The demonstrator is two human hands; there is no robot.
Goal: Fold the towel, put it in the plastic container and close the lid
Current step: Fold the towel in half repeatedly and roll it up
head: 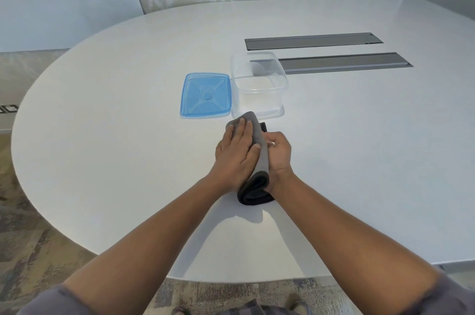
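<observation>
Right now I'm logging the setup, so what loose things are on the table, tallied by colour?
Grey: 1, the towel, under both hands
Blue: 1, the lid
Clear: 1, the container, empty
Total: 3

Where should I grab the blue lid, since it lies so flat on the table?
Probably by the lid's left or near rim, sliding fingers under the edge from the open table side. It lies flat, and its right edge sits close against the container, leaving little room there.
</observation>
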